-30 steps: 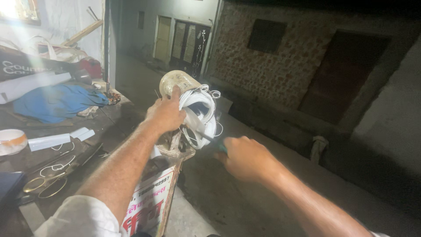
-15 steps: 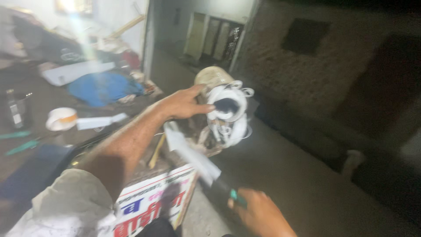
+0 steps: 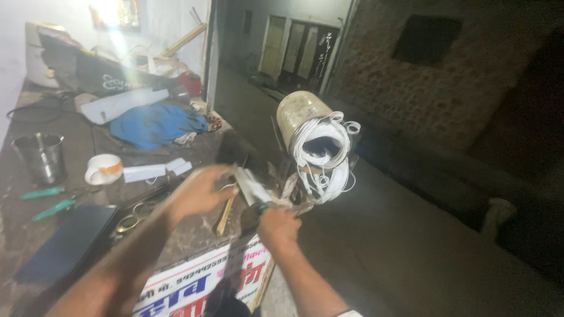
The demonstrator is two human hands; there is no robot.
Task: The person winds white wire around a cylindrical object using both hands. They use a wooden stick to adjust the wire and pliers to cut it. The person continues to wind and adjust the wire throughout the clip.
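Scissors (image 3: 254, 191), pale-bladed and blurred with motion, are sitting at the near right edge of the stone worktop (image 3: 194, 235), their blades angling up and left from the dark handles. The right hand (image 3: 277, 226) is closing around those handles in a tight fist, just past the counter's edge and above the printed signboard (image 3: 205, 287) that is hanging on the front of the bench. The left hand (image 3: 200, 191) is hovering just left of the blades, fingers loosely curled; it is too smeared to tell whether it is touching them or gripping anything.

Just beyond the blades, a coil of white cord (image 3: 322, 155) is bulging out at the counter's corner, pressed against a round, dusty jar (image 3: 296, 111) behind it, with loops spilling over the edge toward the lane. A thin wooden stick (image 3: 226, 212) is lying on the top under the left hand.

Further left, the worktop is getting crowded: a roll of tape (image 3: 103, 168), a white flat strip (image 3: 144, 172), a steel cup (image 3: 40, 157), two green-handled tools (image 3: 42, 192), a dark flat case (image 3: 64, 243) and a blue cloth (image 3: 155, 124) are taking up most of the surface. Open room is lying to the right, where the bare lane (image 3: 405, 246) is running along a stone wall (image 3: 399, 82).
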